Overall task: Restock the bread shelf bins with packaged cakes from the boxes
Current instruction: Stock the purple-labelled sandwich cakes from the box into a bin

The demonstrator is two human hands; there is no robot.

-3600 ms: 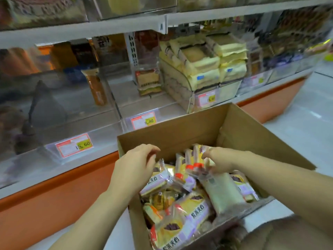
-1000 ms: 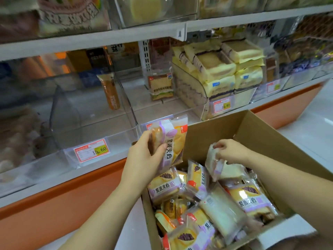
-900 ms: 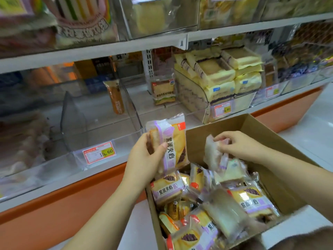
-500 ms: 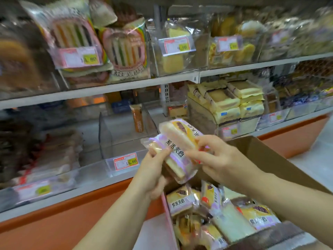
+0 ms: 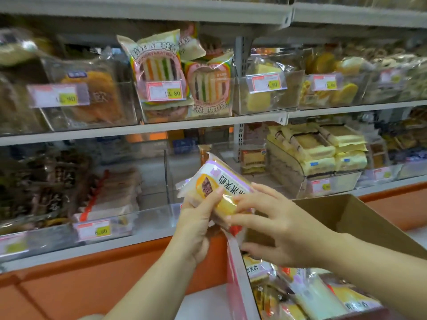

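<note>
Above the box [image 5: 360, 218], packaged cakes [image 5: 221, 181] are gripped by the left hand [image 5: 198, 225] and touched by straight fingers of the right hand [image 5: 277, 229]. The long axis is tilted up-left toward the clear bin [image 5: 166, 179] directly beyond, nearer the left hand.

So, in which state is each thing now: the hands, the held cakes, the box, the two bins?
held cakes, wrapped, lifted, not yet binned
left hand, grips the held cakes
right hand, straight fingers touch the held cakes
box, open, cakes inside
middle bin, nearly empty
right bin, piled above its rim
</note>
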